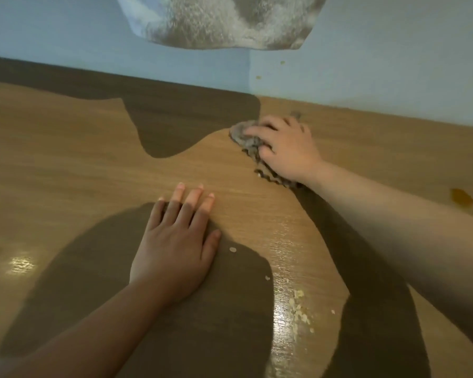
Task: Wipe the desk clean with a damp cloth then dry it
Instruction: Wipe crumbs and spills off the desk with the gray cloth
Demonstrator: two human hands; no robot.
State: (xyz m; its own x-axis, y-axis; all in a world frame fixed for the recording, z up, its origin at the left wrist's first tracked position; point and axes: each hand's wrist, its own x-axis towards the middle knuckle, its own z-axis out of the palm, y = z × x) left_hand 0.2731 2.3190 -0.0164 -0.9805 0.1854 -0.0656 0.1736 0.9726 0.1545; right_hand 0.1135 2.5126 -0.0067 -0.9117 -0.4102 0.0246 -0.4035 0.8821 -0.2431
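Observation:
The wooden desk (66, 165) fills the view, and its far edge meets a pale blue wall. My right hand (287, 148) presses a crumpled grey cloth (243, 136) onto the desk near the wall, fingers curled over it. A scalloped edge of the cloth shows under my wrist. My left hand (175, 246) lies flat on the desk in the middle, fingers straight and spread, holding nothing. A wet, shiny streak (281, 317) runs down the desk at lower right.
Pale crumbs (299, 309) lie in the wet streak, and a single crumb (232, 249) sits by my left thumb. An orange-brown stain (462, 197) marks the desk at the right. A fuzzy light-coloured thing (219, 20) hangs at the top of the view.

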